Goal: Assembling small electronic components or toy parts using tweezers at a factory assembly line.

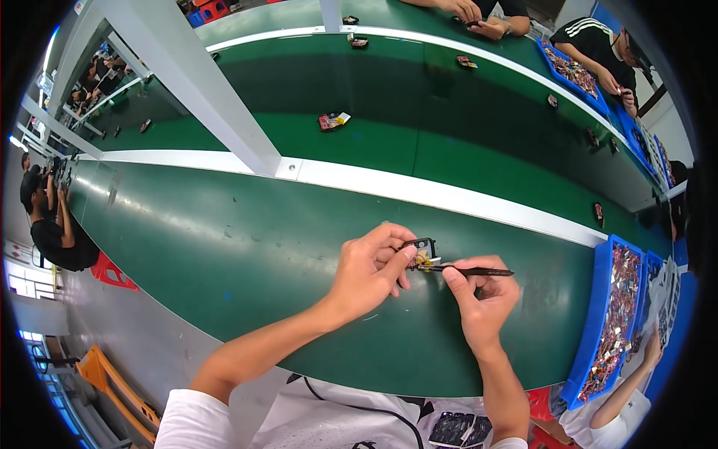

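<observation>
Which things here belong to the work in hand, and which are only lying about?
In the work:
small black case, left hand
thin black tool, right hand
perhaps blue tray of parts

Apparently lying about:
red and black piece
orange frame

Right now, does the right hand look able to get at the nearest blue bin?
Probably yes: only green tabletop shows between the right hand and the blue bin, though that hand's grip holds a slim dark tool.

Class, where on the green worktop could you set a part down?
Bare: the green worktop left of the left hand, up to the white rail, and between the right hand and the blue bin. Crowded: between the hands, with a black housing and slim black tool; the bin, heaped with small parts.
</observation>
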A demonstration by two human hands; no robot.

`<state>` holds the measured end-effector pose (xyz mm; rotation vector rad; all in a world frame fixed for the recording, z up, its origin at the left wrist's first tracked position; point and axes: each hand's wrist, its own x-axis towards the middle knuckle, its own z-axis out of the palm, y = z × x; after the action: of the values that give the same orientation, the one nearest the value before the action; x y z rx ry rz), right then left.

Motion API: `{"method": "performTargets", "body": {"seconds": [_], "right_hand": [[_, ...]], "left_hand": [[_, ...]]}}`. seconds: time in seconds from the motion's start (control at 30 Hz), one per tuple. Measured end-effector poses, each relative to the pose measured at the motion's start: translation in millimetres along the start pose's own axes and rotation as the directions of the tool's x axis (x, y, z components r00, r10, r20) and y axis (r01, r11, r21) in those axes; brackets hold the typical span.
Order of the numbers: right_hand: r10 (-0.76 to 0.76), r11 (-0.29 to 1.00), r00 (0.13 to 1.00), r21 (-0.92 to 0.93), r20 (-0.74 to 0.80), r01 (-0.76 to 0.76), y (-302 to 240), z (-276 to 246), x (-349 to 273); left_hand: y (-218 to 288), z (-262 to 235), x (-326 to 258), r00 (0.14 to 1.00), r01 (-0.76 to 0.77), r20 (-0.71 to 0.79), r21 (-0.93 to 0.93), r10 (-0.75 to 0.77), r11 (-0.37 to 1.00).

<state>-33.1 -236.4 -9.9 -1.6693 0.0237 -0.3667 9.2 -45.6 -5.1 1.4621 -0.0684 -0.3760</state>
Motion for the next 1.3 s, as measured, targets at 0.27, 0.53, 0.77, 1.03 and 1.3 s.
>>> {"method": "performTargets", "body": {"seconds": [0.27,0.53,0.77,1.03,1.3], "right_hand": [[0.050,0.999,0.999,-0.022,0.016,-0.049,1,-1,2],[0.010,0.997,1.000,-0.080,0.018,-0.008,2,1,0],[0.270,0.946,0.962,0.171,0.050,-0.274,-6,0,7],[0.288,0.940,0.953,0.165,0.091,-0.299,-5,-3,8],[0.205,0.969,0.976,0.128,0.075,-0.213,-2,-3,5]], "left_hand": [[1,5,-2,0.999,-0.035,-0.009,0.014,0.035,0.999],[-1,9,-3,0.999,-0.048,-0.009,0.014,0.048,0.999],[-5,10,-6,0.992,-0.129,0.006,0.068,0.129,0.989],[-6,10,-6,0.991,-0.135,0.005,0.064,0.135,0.989],[-8,5,-3,0.998,-0.064,0.029,-0.001,0.064,0.998]]}}
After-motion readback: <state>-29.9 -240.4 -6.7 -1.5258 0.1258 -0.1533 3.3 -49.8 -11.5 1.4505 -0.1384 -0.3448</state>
